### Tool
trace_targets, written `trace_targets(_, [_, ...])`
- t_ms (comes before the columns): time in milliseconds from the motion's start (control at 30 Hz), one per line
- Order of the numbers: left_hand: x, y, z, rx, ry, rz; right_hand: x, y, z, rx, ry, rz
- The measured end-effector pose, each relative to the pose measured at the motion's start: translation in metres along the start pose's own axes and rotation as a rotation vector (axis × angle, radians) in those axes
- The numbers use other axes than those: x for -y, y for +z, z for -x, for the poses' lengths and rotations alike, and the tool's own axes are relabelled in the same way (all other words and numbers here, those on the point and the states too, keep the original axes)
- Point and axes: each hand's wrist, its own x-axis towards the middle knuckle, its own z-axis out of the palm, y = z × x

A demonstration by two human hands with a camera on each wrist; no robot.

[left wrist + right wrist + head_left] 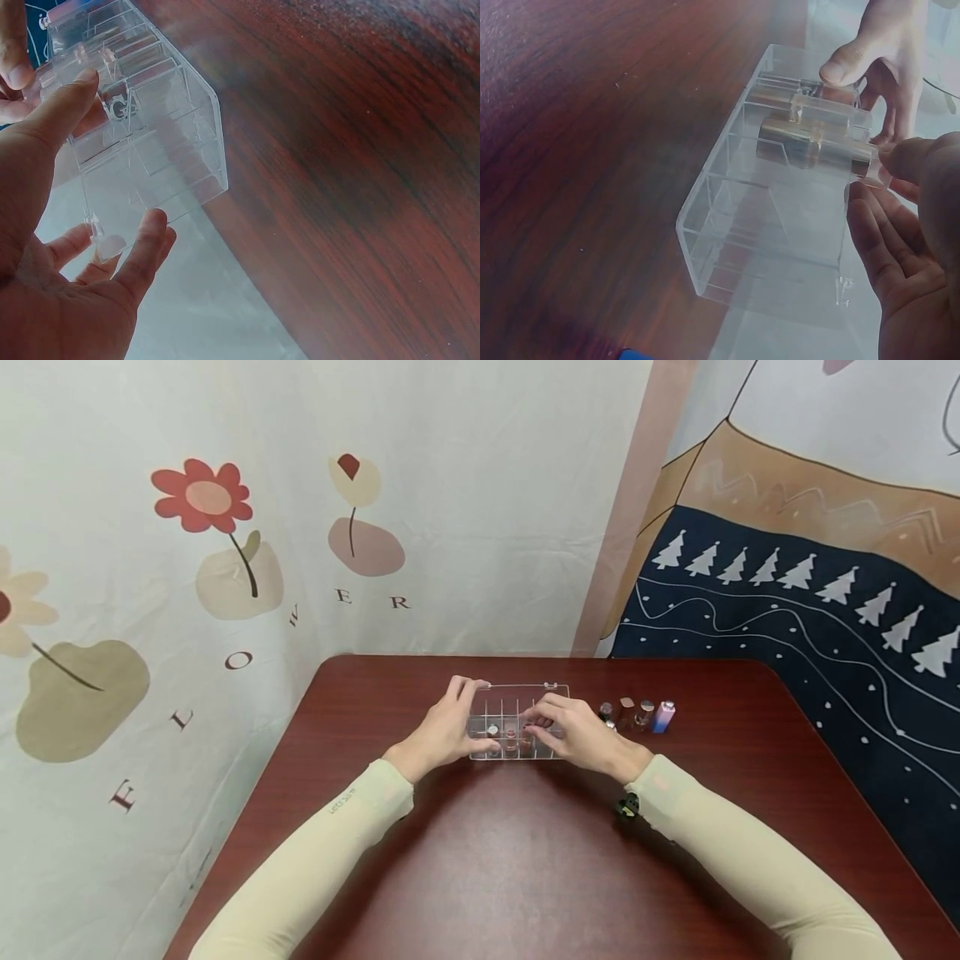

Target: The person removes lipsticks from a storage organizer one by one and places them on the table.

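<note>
A clear divided organizer box stands on the table, several compartments across. My left hand holds its left end, thumb at the front and fingers at the back edge; in the left wrist view the thumb lies over the box and the fingertips touch its rear corner. With thumb and fingers, my right hand pinches the clear end of a lipstick tube at a middle compartment. A gold-banded part shows through the clear walls. Two small tubes stand in compartments on the left, one with a pale top, one reddish.
Right of the box, partly behind my right hand, stand a dark-capped tube, a brown tube, a clear-based tube and a blue-pink tube. The reddish-brown table meets printed cloth hangings at its back.
</note>
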Motion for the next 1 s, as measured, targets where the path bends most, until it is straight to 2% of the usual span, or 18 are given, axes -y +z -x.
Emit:
trace_targets(200, [0.0,0.0,0.0,0.006,-0.013,-0.002,0.002,-0.005,0.0,-0.015,-0.023,-0.01])
trace_targets(500, [-0.001,-0.001,0.001,-0.002,-0.004,0.0,0.006,-0.012,0.0,-0.01,0.014,-0.018])
trace_targets(1000, [0.0,-0.002,0.002,0.007,0.0,0.001,0.008,-0.029,0.005,-0.136,-0.05,-0.019])
